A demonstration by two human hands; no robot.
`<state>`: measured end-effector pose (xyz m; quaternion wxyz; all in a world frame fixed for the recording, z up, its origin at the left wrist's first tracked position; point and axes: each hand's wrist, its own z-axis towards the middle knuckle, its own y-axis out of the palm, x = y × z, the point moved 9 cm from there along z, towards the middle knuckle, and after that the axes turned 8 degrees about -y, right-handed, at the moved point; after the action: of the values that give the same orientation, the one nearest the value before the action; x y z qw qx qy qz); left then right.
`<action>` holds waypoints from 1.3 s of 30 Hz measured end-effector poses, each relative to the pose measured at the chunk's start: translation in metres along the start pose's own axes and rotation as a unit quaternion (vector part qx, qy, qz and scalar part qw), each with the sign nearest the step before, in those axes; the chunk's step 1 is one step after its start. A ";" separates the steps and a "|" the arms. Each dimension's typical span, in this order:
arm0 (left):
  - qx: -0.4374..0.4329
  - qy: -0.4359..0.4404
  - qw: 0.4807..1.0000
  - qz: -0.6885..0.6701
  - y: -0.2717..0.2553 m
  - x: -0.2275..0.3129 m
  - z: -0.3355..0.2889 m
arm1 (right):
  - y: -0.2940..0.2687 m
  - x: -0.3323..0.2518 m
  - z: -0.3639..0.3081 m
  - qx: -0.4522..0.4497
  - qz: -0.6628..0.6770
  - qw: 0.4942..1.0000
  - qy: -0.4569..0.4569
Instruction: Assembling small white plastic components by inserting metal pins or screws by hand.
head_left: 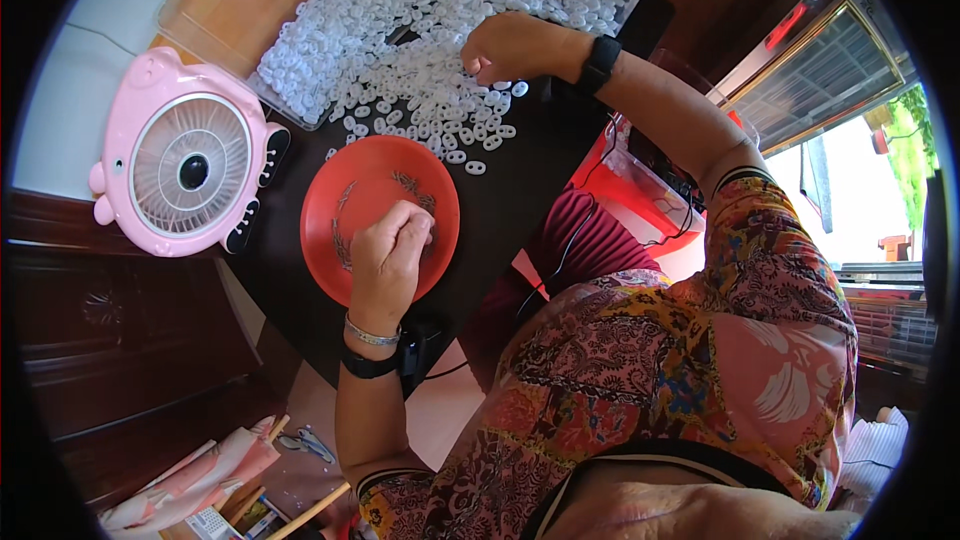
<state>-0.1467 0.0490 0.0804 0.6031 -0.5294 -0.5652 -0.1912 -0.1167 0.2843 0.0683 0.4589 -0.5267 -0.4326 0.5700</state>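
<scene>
A round red-orange bowl [372, 162] stands on the dark table and holds small thin metal pieces [341, 225], too small to name for certain. Over its near side is my left hand [388, 258], closed with thumb and fingers pressed together. What it may hold is hidden. Farther off to the right, my right hand [522, 46] is closed above the edge of a heap of white oval plastic pieces with two holes [420, 75]. Its fingers curl down, and their contents do not show.
A clear plastic bin [215, 15] lies behind the heap, with more white pieces in it. The pink animal-shaped fan [193, 170] stands left of the bowl. To the right, cables hang by a red container [625, 175]. The dark table [500, 200] ends near my body.
</scene>
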 end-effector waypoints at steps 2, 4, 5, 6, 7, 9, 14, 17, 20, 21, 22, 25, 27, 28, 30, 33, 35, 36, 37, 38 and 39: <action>-0.009 0.005 1.000 0.019 0.002 0.003 -0.001 | 0.004 0.000 0.006 -0.012 -0.007 1.000 0.010; -0.040 0.015 0.999 0.018 0.009 0.006 -0.003 | 0.005 0.002 0.009 0.006 -0.029 0.999 0.017; -0.039 0.014 0.999 0.017 0.009 0.005 -0.003 | 0.007 0.003 0.011 0.005 -0.029 0.999 0.016; -0.054 0.022 0.998 0.008 0.013 0.005 -0.003 | 0.007 0.005 0.011 0.013 -0.019 1.000 0.013; -0.068 0.030 0.997 0.000 0.017 0.005 -0.004 | 0.007 0.006 0.012 0.022 -0.008 1.000 0.011; -0.071 0.030 0.997 0.001 0.020 0.007 -0.005 | 0.009 0.008 0.016 0.026 -0.017 0.999 0.016; -0.068 0.098 0.993 -0.024 0.024 0.013 -0.007 | 0.013 0.013 0.021 0.031 -0.024 0.998 0.052; 0.008 0.099 0.995 -0.027 0.005 0.012 -0.003 | 0.011 0.012 0.023 0.038 -0.013 0.999 0.033; 0.069 0.066 0.992 -0.083 -0.018 0.003 0.001 | 0.011 0.008 0.025 0.022 -0.004 1.000 0.019; 0.071 0.066 0.992 -0.083 -0.022 0.001 0.002 | 0.011 0.006 0.025 0.020 0.003 1.000 0.022; 0.080 0.052 0.991 -0.099 -0.028 -0.004 0.003 | 0.011 0.005 0.025 0.019 0.010 0.999 0.025; 0.102 0.053 0.987 -0.115 -0.035 -0.006 0.004 | 0.016 0.008 0.023 0.022 -0.016 0.999 0.019; 0.117 0.075 0.983 -0.116 -0.041 -0.003 0.003 | 0.016 0.002 0.020 0.036 -0.027 0.999 0.017; 0.121 0.075 0.983 -0.117 -0.042 -0.004 0.003 | 0.014 0.000 0.019 0.049 -0.037 0.998 0.019; 0.127 0.071 0.981 -0.127 -0.045 -0.004 0.002 | 0.020 0.001 0.021 0.010 -0.050 0.998 0.038; 0.132 0.074 0.980 -0.132 -0.048 -0.007 0.003 | 0.010 -0.004 0.018 0.062 -0.014 0.998 0.015; 0.137 0.074 0.978 -0.140 -0.049 -0.006 0.003 | 0.000 -0.005 0.018 0.080 0.025 0.996 0.025; 0.138 0.074 0.977 -0.146 -0.049 -0.004 0.003 | -0.008 -0.010 0.019 0.095 0.046 0.994 0.011; 0.141 0.073 0.976 -0.147 -0.050 -0.004 0.004 | -0.012 -0.016 0.021 0.093 0.045 0.995 0.007; 0.142 0.075 0.976 -0.147 -0.050 -0.004 0.003 | -0.011 -0.021 0.025 0.082 0.185 0.979 0.019; 0.142 0.077 0.976 -0.146 -0.051 -0.004 0.002 | -0.008 -0.027 0.028 0.067 0.321 0.944 0.031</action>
<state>-0.1913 0.0311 0.0982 0.6793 -0.3339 -0.6098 -0.2351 -0.1436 0.2590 0.0832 0.2993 -0.6226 -0.1873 0.6983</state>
